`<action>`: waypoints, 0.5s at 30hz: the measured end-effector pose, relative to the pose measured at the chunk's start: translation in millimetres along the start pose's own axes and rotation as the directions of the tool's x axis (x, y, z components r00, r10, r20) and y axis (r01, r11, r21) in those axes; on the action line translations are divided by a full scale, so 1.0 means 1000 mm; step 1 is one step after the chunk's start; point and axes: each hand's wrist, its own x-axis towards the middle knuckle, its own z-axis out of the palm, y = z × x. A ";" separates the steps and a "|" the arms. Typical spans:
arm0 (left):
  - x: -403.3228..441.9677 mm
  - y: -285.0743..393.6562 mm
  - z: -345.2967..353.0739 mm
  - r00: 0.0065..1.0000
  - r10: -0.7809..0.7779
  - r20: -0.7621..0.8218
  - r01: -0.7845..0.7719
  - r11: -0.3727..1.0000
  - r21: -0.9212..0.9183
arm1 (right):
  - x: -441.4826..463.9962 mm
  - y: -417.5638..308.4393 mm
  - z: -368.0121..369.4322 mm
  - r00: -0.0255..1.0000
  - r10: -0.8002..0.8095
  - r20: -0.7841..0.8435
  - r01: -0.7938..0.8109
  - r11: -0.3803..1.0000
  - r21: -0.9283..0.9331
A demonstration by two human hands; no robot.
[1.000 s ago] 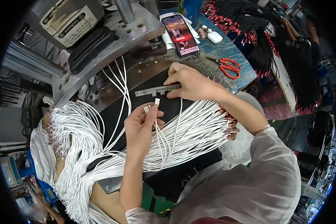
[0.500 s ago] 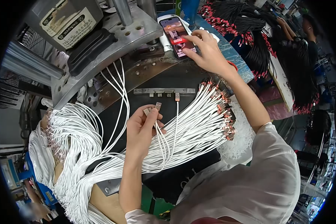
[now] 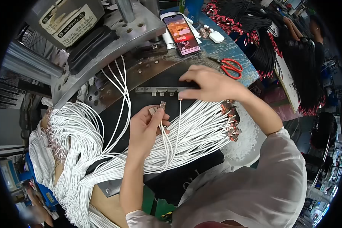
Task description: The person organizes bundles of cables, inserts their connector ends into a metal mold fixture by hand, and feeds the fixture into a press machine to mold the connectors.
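My left hand [image 3: 142, 131] pinches several white USB cables just behind their metal plugs [image 3: 162, 105], which stick up past the thumb. In front of it lies a slotted metal bar [image 3: 145, 90] with small teeth along its near edge. One white cable [image 3: 179, 117] runs up to the bar's right end, where its plug is mostly hidden by my right thumb. Over that end hovers my right hand [image 3: 214, 86], fingers and thumb apart, slightly blurred, with nothing visible in it. A thick bundle of white cables [image 3: 193, 131] spreads beneath both hands, copper-coloured ends to the right.
A lit phone [image 3: 181, 36], red-handled cutters [image 3: 231, 69] and a white case [image 3: 216, 37] lie on the worn blue surface [image 3: 211, 51]. The press [image 3: 140, 28] overhangs at upper left. More white cables [image 3: 78, 131] drape left; black cables [image 3: 250, 17] are piled at upper right.
My right hand has left the phone and come down toward me, over the bar's right end. The cutters and white case are now uncovered. My left hand stays nearly in place, still holding the cables.
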 end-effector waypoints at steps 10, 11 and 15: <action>-0.005 0.000 0.001 0.991 0.098 -0.088 -0.098 0.995 0.006 | 0.010 -0.038 0.027 0.988 0.078 0.136 -0.057 0.987 -0.150; -0.004 0.000 0.001 0.992 0.088 -0.091 -0.089 0.996 -0.006 | 0.014 -0.035 0.024 0.975 0.082 0.205 -0.049 0.986 -0.161; -0.002 0.001 -0.002 0.992 0.079 -0.097 -0.085 0.995 -0.050 | 0.033 -0.033 0.017 0.998 0.048 0.044 -0.061 0.933 0.356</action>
